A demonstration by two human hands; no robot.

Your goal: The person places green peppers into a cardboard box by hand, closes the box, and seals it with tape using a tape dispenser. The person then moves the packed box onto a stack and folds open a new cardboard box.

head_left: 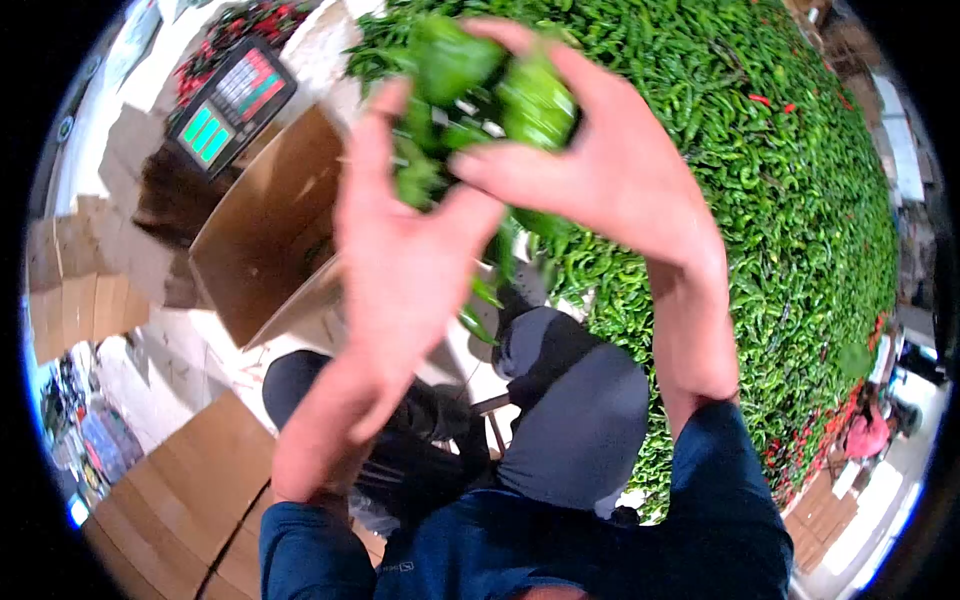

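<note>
My left hand (405, 250) and my right hand (610, 140) are cupped together around a bunch of green peppers (455, 62), raised above my lap. The fingers of both hands curl around the bunch, my left hand from the left and below, my right hand from the right. Motion blurs the bunch, and the fingers partly cover it. A few long peppers (478, 322) show below the hands. Just left of my left hand stands an open cardboard box (265, 235); its inside is mostly hidden.
A big heap of green chili peppers (790, 220) with some red ones fills the right side. Beyond the box is a digital scale display (235, 105), with red peppers (235, 40) behind it. Flat cardboard (185, 490) lies at lower left. My knees (580, 420) are below the hands.
</note>
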